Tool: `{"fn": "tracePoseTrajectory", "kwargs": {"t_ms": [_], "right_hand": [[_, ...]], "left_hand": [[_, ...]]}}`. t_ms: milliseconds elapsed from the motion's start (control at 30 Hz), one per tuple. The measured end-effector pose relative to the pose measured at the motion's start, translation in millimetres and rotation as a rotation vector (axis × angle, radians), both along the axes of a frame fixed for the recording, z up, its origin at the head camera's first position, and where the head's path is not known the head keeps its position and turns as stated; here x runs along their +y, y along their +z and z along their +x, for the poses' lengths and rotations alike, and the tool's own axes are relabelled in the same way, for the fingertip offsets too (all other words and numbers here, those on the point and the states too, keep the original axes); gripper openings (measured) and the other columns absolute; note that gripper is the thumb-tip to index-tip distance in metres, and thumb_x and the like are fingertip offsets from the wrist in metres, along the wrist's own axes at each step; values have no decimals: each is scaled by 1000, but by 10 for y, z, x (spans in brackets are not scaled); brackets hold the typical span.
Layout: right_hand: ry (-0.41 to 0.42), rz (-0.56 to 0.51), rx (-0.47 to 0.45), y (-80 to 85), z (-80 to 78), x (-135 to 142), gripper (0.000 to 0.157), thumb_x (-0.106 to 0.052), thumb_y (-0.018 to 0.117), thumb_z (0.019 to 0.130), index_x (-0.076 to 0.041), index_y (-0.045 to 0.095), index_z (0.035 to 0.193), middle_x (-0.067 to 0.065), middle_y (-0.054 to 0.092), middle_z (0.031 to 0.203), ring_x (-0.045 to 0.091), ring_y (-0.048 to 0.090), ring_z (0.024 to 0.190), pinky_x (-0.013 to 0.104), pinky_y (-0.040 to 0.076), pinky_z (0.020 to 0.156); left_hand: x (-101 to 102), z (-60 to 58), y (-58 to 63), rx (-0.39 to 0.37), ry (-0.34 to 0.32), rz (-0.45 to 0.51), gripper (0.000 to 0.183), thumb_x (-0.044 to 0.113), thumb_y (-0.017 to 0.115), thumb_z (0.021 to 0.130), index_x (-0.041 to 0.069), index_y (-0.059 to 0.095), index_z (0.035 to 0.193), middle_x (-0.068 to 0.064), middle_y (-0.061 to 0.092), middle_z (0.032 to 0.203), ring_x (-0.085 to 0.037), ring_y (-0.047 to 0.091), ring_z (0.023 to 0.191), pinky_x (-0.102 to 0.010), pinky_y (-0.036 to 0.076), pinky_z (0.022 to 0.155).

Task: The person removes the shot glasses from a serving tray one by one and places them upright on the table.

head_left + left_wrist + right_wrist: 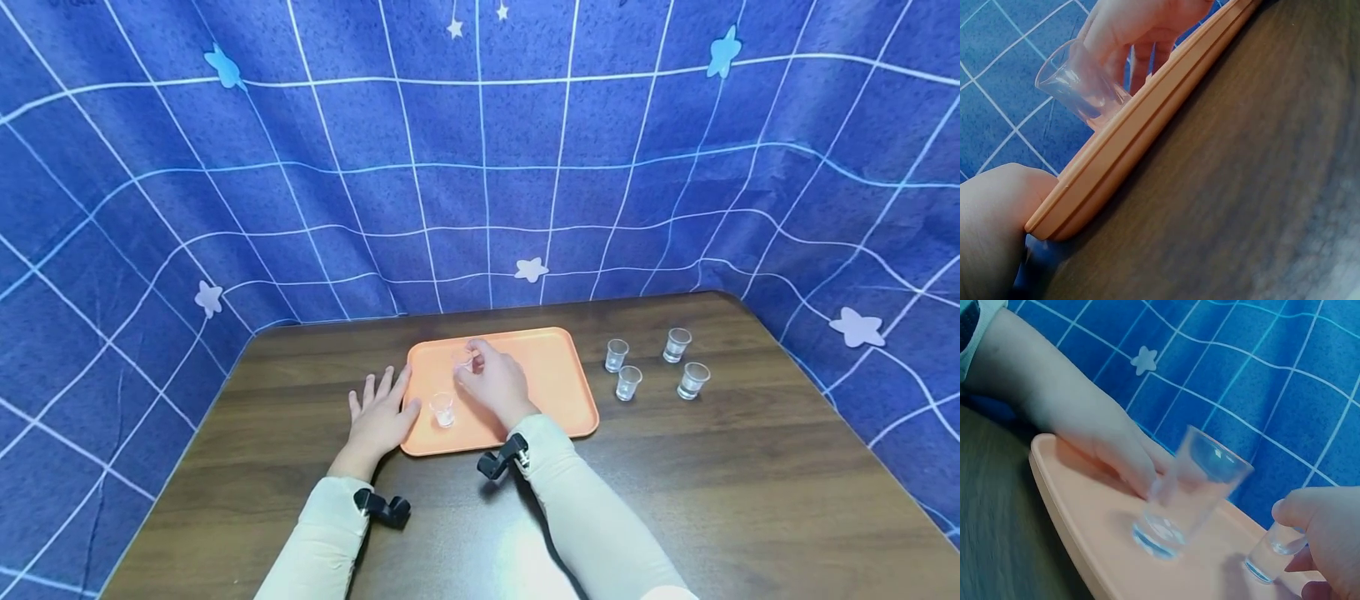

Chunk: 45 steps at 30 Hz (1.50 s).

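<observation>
A peach-orange tray (553,371) lies on the table. My left hand (381,423) rests at its left edge with fingers spread and the thumb over the rim. Over the back left part of the tray, my right hand (498,385) pinches a small clear shot glass (1267,556) between thumb and fingers. In the right wrist view that glass is upright, its base close over the tray's surface. A second clear shot glass (443,411) stands upright on the tray, nearer the front left, between the two hands. Neither hand touches it.
To the right of the tray, several more clear shot glasses stand upright on the brown wooden table (675,467), among them a front right glass (693,382) and a back right glass (677,345). A blue curtain (480,192) with white grid lines and stars hangs behind the table.
</observation>
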State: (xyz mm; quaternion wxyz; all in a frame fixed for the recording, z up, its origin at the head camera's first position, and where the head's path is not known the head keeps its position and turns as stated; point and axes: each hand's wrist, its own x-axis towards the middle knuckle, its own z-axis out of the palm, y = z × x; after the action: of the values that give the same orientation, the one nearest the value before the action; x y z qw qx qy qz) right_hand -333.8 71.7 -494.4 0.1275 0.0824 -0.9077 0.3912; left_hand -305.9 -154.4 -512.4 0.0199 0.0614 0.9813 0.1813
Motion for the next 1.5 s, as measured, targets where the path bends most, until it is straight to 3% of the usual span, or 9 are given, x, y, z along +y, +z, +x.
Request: {"fn": "tracePoseTrajectory", "kwargs": {"t_ms": [300, 700, 833, 1133, 1333, 1500], "right_hand": [[24, 93, 55, -12, 43, 277, 42, -44, 69, 87, -23, 65, 123, -10, 71, 86, 13, 67, 82, 35, 51, 75], [89, 219, 110, 93, 271, 733, 42, -44, 72, 83, -21, 65, 117, -9, 65, 83, 12, 62, 78, 34, 50, 68], [119, 213, 148, 100, 365, 907, 38, -40, 72, 81, -19, 64, 111, -9, 65, 84, 12, 65, 80, 33, 52, 70], [145, 234, 304, 101, 589, 1279, 28, -33, 73, 77, -22, 63, 100, -12, 63, 81, 12, 66, 73, 32, 48, 59], [124, 214, 352, 54, 750, 1505, 38, -31, 76, 73, -19, 65, 107, -8, 62, 80, 12, 61, 73, 31, 48, 60], [109, 205, 437, -20, 822, 1704, 36, -29, 76, 69, -19, 65, 101, -9, 59, 72, 9, 56, 64, 28, 44, 54]], "left_hand": [[-6, 1, -10, 10, -3, 8, 69, 48, 40, 104, 24, 17, 164, -19, 14, 168, -48, -2, 152, -72, -9, 113], [-16, -30, -20, 10, -3, 6, 63, 42, 36, 106, 25, 17, 164, -18, 12, 168, -48, -4, 152, -72, -10, 113], [-11, -24, -13, 12, -7, 8, 63, 40, 37, 106, 24, 18, 164, -18, 13, 168, -49, -2, 152, -72, -9, 113], [-16, -16, -31, 18, -17, 7, 65, 44, 37, 106, 23, 18, 164, -19, 13, 168, -49, -2, 152, -73, -9, 112], [-25, -25, -61, 10, -20, -4, 67, 47, 36, 105, 23, 16, 164, -19, 12, 168, -49, -3, 152, -73, -9, 112], [-25, -26, -62, 11, -16, -7, 67, 48, 37, 105, 24, 16, 164, -18, 11, 168, -49, -3, 152, -73, -10, 112]]}}
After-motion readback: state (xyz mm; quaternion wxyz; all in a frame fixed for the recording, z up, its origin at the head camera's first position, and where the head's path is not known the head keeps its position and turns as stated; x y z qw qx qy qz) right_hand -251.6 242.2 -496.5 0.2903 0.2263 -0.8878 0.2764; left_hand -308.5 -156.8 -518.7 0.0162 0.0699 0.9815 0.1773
